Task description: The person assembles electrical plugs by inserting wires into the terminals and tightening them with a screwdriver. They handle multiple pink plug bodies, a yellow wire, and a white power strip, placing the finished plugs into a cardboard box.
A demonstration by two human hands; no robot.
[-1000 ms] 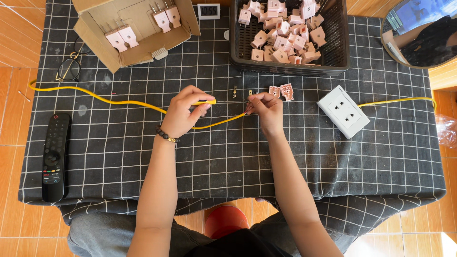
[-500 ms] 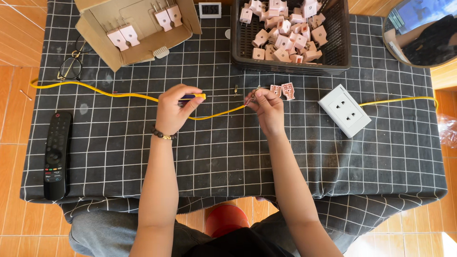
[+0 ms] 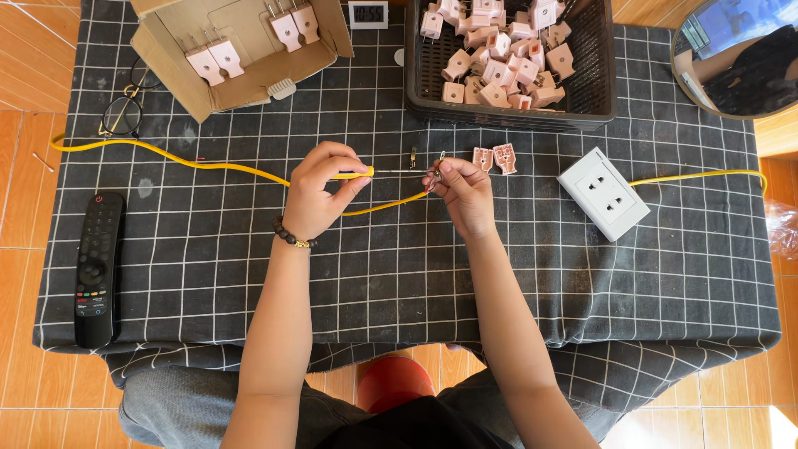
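Observation:
My left hand point(image 3: 318, 189) pinches a thin yellow-handled tool point(image 3: 359, 173), its tip pointing right toward my other hand. My right hand point(image 3: 465, 189) grips the end of a yellow cable point(image 3: 391, 203), with small metal parts point(image 3: 434, 173) at its fingertips. From there the cable runs left under my left hand and across the black checked cloth point(image 3: 399, 274) to the table's left edge. Two pink plug halves point(image 3: 494, 158) lie just right of my right hand. A small metal piece point(image 3: 413, 155) lies between my hands.
A white socket block point(image 3: 603, 193) with its own yellow cable point(image 3: 706, 175) lies right. A black basket point(image 3: 507, 115) of pink plug parts and a cardboard box point(image 3: 241, 79) holding plugs stand at the back. Glasses point(image 3: 125, 112) and a remote point(image 3: 98, 266) lie left.
My left hand has shifted slightly with the yellow tool. My right hand keeps its hold on the cable end in nearly the same spot.

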